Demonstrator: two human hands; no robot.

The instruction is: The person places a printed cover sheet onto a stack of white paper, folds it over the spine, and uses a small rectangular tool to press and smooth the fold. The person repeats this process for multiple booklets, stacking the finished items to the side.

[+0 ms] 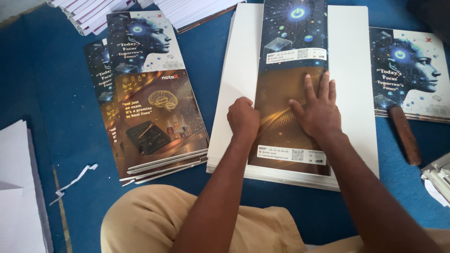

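Observation:
A long glossy printed cover sheet, dark blue at the far end and brown-gold nearer me, lies lengthwise over a stack of white paper blocks. My left hand is curled into a fist and presses on the cover's left edge. My right hand lies flat with fingers spread on the brown part of the cover, pressing it down. Neither hand grips anything.
A pile of printed covers lies to the left on the blue floor mat. More covers sit at right with a brown wooden-handled tool on them. White sheets lie at far left, paper stacks at the top.

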